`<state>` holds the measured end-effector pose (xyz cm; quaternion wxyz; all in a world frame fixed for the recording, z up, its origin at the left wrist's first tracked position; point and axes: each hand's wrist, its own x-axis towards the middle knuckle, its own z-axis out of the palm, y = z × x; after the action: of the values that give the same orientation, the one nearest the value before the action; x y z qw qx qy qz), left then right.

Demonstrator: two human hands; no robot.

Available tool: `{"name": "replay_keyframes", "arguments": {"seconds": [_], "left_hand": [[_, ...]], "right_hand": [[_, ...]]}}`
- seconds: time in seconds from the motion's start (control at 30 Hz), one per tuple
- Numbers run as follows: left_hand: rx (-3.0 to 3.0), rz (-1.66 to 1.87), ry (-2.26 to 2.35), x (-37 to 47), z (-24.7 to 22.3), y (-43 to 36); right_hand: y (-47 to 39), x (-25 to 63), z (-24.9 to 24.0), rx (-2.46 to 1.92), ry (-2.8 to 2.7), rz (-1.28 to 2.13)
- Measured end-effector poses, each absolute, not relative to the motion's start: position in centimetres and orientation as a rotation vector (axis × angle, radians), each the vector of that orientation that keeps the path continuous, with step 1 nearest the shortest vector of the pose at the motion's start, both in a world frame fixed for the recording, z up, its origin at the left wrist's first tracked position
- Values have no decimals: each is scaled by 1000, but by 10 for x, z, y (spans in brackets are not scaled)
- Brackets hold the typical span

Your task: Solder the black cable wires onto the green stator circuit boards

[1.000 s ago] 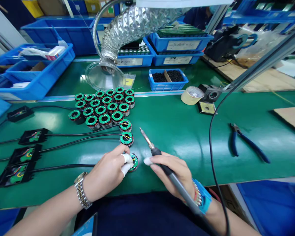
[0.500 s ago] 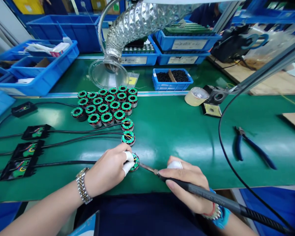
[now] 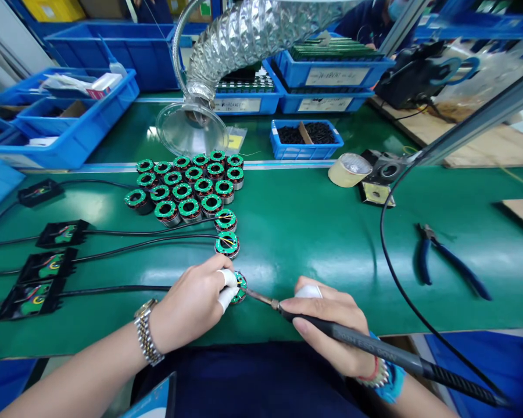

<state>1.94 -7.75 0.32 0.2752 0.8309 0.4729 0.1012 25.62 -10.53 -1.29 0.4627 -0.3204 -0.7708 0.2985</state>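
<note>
My left hand (image 3: 196, 302), with white covers on thumb and forefinger, is closed in a pinch on the end of a black cable (image 3: 117, 288), right at a motor stator (image 3: 240, 288) with a green ring board. The pinched wire ends are mostly hidden; a bit of yellow wire shows. My right hand (image 3: 331, 325) grips a soldering iron (image 3: 375, 347) like a pen, its tip touching or very near the board's right side. Just behind stand two stators (image 3: 227, 244) with cables joined by yellow wires. Black housings (image 3: 41, 296) with green boards lie at the cables' left parts.
Several stators (image 3: 183, 191) stand grouped farther back, below a fume extractor hood (image 3: 194, 136). Blue-handled cutters (image 3: 453, 264) lie at right, near a soldering iron stand (image 3: 377, 191) and a tape roll (image 3: 349, 169). A blue parts bin (image 3: 305, 152) sits behind. The iron's cord (image 3: 387, 249) loops at right.
The soldering iron's cord has swung a little to the left, and its handle end has shifted slightly. Both hands and the stator stay almost where they were.
</note>
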Motion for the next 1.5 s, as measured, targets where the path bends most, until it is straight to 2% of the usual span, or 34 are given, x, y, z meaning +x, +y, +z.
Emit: {"name": "replay_keyframes", "arguments": {"seconds": [1.03, 1.5], "left_hand": [[2286, 301, 1284, 20, 0, -80], [2344, 311, 1291, 19, -1, -82]], "right_hand": [[-104, 255, -14, -724, -1956, 656], [-103, 267, 2, -749, -1931, 628]]}}
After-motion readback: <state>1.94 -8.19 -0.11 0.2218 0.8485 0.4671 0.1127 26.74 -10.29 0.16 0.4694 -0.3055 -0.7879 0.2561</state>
